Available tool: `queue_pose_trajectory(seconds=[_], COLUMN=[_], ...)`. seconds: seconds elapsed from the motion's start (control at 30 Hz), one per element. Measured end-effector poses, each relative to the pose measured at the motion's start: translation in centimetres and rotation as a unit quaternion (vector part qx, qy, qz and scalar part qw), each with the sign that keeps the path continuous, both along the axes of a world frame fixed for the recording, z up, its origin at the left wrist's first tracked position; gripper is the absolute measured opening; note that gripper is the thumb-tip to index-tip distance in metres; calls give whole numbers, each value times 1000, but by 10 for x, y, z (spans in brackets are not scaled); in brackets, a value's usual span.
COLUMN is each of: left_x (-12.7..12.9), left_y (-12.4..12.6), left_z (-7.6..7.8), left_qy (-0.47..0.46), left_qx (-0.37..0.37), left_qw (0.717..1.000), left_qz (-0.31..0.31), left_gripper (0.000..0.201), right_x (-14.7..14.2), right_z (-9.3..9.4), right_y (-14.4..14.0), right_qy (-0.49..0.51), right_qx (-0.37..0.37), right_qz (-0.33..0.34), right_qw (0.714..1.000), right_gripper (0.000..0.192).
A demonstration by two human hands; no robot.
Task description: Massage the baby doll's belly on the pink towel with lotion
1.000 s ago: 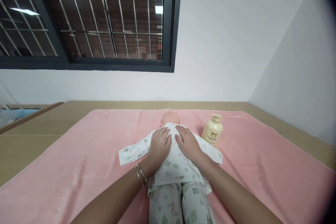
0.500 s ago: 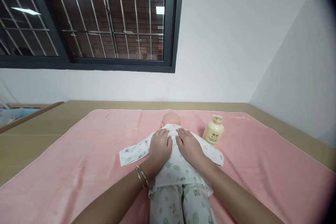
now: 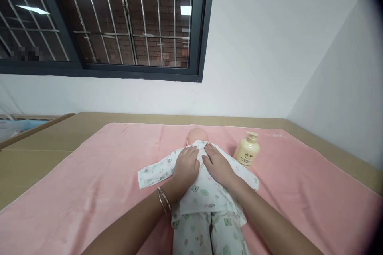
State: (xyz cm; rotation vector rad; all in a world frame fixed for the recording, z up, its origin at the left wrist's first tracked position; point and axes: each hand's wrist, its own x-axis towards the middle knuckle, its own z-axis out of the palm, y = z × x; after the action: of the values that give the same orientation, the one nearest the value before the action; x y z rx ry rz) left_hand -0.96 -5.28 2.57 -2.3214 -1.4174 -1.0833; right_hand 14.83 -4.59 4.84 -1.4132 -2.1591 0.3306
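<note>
Both palms flat, fingers spread, gripping nothing: left hand (image 3: 186,166) & right hand (image 3: 218,163) press the doll (image 3: 198,134) chest, over its printed top (image 3: 203,191). Doll lies mid pink towel (image 3: 89,191), head away. Lotion bottle (image 3: 247,149) just right of doll's shoulder; a right-elbow swing could probably tip it.

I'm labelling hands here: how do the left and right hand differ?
The left hand has bangles at its wrist; the right hand has a bare wrist. The left lies nearer the doll's spread sleeve, the right nearer the pump bottle. Both rest flat, palms down, on the doll's chest.
</note>
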Motion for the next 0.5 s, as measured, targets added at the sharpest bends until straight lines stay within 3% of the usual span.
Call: queue_pose_trajectory(seconds=[0.13, 0.3, 0.5], left_x=[5, 6, 1], left_y=[-4, -2, 4], left_z=[1, 5, 2], left_qy=[7, 1, -13], left_qx=[23, -50, -90], left_qw=[999, 997, 995], left_qz=[22, 63, 47], left_gripper=[35, 39, 45], right_x=[4, -3, -12], right_z=[-6, 4, 15], right_y=[9, -6, -27], right_qy=[-12, -37, -89], right_qx=[5, 34, 40], right_qz=[28, 15, 3], right_qw=[1000, 999, 995], right_gripper=[57, 53, 45])
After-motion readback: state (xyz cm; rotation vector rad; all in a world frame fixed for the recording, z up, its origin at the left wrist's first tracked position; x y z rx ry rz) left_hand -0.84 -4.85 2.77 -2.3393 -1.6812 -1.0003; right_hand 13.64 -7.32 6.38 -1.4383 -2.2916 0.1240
